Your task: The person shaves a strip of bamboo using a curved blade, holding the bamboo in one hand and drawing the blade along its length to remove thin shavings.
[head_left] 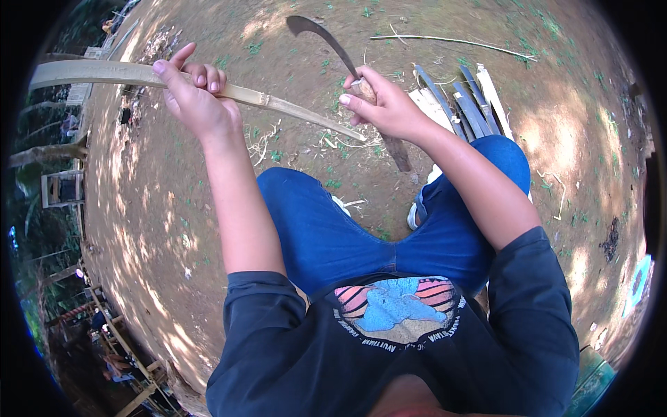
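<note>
My left hand [198,90] is closed round a long pale bamboo strip [253,98], with the index finger raised off it. One end of the strip runs out to the far left, and the thinner end points right, toward the ground between my knees. In my right hand [382,104] is a sickle-like knife [325,38], gripped by its wooden handle. Its dark curved blade points up and away to the left, apart from the strip. The handle's lower end [398,154] sticks out below my fist.
Several split bamboo pieces [472,104], dark and pale, lie in a pile beyond my right knee. A long thin stick [455,43] rests on the dirt farther off. Shavings [260,144] litter the ground in front of me. Wooden structures [62,189] stand along the left edge.
</note>
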Available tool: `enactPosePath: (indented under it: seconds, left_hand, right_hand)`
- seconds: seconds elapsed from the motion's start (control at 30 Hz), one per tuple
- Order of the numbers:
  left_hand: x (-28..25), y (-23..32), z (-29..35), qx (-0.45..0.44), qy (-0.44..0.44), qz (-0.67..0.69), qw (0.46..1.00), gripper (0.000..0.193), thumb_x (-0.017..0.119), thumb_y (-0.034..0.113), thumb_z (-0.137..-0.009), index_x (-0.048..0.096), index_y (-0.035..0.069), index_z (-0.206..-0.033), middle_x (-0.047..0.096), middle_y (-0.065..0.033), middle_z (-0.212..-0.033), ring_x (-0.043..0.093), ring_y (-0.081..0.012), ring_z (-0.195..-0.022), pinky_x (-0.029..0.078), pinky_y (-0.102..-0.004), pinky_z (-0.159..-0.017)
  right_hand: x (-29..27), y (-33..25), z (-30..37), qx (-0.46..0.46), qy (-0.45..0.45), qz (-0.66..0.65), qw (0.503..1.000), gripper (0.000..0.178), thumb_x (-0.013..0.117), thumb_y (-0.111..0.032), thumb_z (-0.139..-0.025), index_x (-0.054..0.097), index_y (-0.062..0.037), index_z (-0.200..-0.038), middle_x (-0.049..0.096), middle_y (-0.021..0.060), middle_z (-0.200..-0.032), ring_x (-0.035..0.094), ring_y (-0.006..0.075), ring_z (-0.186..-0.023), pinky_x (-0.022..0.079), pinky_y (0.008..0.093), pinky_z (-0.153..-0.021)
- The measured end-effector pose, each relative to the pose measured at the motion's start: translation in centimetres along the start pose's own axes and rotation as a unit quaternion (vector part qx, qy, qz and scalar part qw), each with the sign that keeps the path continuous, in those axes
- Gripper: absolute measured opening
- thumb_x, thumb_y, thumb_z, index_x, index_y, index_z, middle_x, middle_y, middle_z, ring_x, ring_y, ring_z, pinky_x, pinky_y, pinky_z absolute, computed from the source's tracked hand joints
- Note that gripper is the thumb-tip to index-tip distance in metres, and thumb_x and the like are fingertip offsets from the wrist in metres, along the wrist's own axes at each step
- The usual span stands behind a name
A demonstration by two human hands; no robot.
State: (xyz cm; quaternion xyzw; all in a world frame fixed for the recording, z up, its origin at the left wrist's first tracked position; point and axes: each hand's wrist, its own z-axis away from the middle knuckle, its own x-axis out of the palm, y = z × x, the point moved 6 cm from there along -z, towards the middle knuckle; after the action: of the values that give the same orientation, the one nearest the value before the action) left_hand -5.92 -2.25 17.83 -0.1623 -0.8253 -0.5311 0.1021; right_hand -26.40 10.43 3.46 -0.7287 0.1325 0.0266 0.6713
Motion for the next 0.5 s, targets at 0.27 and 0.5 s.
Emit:
enactPosePath:
  seconds: [0.27, 0.5]
  left_hand:
    - [1.1, 0.6, 0.5, 0.048, -0.168, -0.084, 0.981, 0.092, 0.051, 0.068, -0.090, 0.015, 0.007, -0.149, 0.042, -0.0307, -0.136, 0.052, -0.0431, -0.124, 0.042, -0.0496, -0.111]
    - [1.4, 10.8, -6.1, 0.176, -0.171, -0.012, 0.969, 0.083, 0.052, 0.074, -0.085, 0.027, 0.014, -0.137, 0.045, -0.0263, -0.130, 0.060, -0.0408, -0.111, 0.052, -0.0533, -0.097]
  right_hand:
    - [3.4, -0.8, 4.0, 0.045, 0.120, -0.005, 0.992, 0.034, 0.071, -0.034, -0.088, 0.063, -0.0042, -0.102, 0.069, 0.0101, -0.086, 0.065, 0.0189, -0.075, 0.051, 0.0358, -0.071]
    - [7.6, -1.6, 5.6, 0.020, 0.107, -0.024, 0.994, 0.035, 0.074, -0.034, -0.084, 0.062, -0.0020, -0.080, 0.059, 0.0124, -0.063, 0.056, 0.0215, -0.057, 0.045, 0.0382, -0.058]
